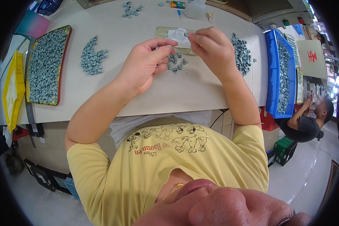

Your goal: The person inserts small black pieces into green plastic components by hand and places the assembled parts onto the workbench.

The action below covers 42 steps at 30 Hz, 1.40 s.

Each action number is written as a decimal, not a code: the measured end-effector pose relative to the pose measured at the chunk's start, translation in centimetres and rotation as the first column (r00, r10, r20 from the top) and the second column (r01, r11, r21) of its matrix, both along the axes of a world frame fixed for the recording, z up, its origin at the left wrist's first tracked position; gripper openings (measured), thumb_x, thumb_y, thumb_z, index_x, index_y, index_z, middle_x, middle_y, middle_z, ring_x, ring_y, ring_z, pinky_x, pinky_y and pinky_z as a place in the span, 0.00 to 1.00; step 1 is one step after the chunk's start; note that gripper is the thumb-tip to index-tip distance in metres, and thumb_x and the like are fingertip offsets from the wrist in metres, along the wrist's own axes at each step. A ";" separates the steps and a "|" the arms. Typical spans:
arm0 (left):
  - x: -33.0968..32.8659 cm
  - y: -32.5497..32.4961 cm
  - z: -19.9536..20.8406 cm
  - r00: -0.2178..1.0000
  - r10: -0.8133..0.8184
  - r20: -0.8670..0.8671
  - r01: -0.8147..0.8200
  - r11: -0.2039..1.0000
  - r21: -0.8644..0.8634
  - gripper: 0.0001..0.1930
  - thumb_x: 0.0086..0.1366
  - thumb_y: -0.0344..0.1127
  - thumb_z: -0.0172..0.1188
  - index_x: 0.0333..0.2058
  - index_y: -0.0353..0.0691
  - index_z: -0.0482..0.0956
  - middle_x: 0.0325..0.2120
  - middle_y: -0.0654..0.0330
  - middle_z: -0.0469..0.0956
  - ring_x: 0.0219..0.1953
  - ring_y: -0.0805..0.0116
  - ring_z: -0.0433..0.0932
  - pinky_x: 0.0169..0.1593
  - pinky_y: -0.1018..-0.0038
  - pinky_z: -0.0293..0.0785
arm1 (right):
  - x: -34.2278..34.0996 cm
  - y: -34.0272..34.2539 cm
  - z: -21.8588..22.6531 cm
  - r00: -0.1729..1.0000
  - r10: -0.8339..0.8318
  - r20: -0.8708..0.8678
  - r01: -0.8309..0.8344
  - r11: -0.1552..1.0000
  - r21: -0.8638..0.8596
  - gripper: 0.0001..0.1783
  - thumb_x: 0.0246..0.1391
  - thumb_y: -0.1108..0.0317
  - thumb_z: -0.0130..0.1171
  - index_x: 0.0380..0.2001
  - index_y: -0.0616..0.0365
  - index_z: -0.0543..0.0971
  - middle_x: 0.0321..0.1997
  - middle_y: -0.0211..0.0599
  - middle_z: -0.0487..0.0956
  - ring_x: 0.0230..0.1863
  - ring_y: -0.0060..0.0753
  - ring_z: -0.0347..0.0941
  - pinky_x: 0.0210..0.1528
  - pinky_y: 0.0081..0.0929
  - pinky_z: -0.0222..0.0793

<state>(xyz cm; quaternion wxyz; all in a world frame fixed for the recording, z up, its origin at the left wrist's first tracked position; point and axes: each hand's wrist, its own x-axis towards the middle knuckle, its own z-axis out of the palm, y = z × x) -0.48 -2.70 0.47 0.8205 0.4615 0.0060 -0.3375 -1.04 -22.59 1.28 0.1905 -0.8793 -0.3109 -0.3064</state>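
My left hand [148,62] is raised over the white worktable [147,100], its fingers curled and the thumb pressed near the index finger. Small grey-green lumps show between and behind those fingers. My right hand [214,49] is pinched closed, and a small grey-green piece [185,34] shows at its fingertips. Behind the hands lies a flat beige mat [162,32] bearing a white sheet [173,36] and a clear round item. A few loose grey-green pieces [180,67] lie on the table between my hands.
One loose pile [92,56] lies left of my hands, another [242,54] right. A full yellow-rimmed tray [59,90] stands at far left, beside a yellow tray [17,86]. A blue bin [272,75] is at right. Another person [307,120] sits beyond it.
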 end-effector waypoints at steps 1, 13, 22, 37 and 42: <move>0.1 0.0 0.1 1.000 0.006 0.007 -0.006 1.000 -0.011 0.10 0.62 0.29 0.52 0.41 0.31 0.71 0.31 0.60 0.73 0.21 0.84 0.57 0.21 0.87 0.54 | -0.2 0.2 0.1 0.996 0.002 -0.084 0.014 0.982 0.190 0.06 0.41 0.77 0.61 0.27 0.60 0.78 0.27 0.31 0.74 0.27 0.25 0.70 0.28 0.19 0.68; 0.5 0.0 0.1 1.000 0.001 -0.007 -0.002 0.999 -0.051 0.07 0.64 0.33 0.51 0.38 0.37 0.68 0.29 0.62 0.71 0.20 0.84 0.57 0.21 0.86 0.54 | -0.9 1.1 0.4 0.567 0.414 -0.712 0.426 0.593 0.684 0.05 0.49 0.75 0.59 0.29 0.66 0.75 0.26 0.31 0.75 0.29 0.19 0.69 0.32 0.17 0.66; 0.3 -0.5 0.6 0.986 -0.097 -0.135 0.076 0.985 -0.152 0.08 0.68 0.37 0.43 0.32 0.40 0.63 0.22 0.66 0.62 0.18 0.82 0.54 0.20 0.84 0.50 | -0.5 1.5 -0.4 0.991 0.130 -0.010 -0.122 0.953 0.277 0.11 0.32 0.85 0.63 0.24 0.63 0.77 0.24 0.35 0.73 0.23 0.28 0.70 0.22 0.20 0.66; 0.0 -0.2 0.9 0.981 -0.125 -0.150 0.110 0.988 -0.105 0.12 0.68 0.41 0.41 0.27 0.41 0.61 0.20 0.67 0.59 0.17 0.82 0.52 0.18 0.84 0.47 | -0.5 1.7 -0.4 0.971 0.184 0.155 -0.193 0.980 0.042 0.14 0.28 0.81 0.65 0.26 0.64 0.78 0.24 0.34 0.72 0.23 0.30 0.69 0.21 0.23 0.65; -0.3 0.0 0.9 0.985 -0.126 -0.117 0.115 0.989 -0.092 0.12 0.68 0.41 0.41 0.27 0.42 0.61 0.19 0.68 0.59 0.17 0.82 0.52 0.18 0.84 0.47 | -0.7 2.0 -0.1 0.963 0.196 0.183 -0.195 0.981 -0.022 0.16 0.26 0.81 0.64 0.27 0.66 0.78 0.25 0.35 0.72 0.24 0.31 0.70 0.21 0.23 0.65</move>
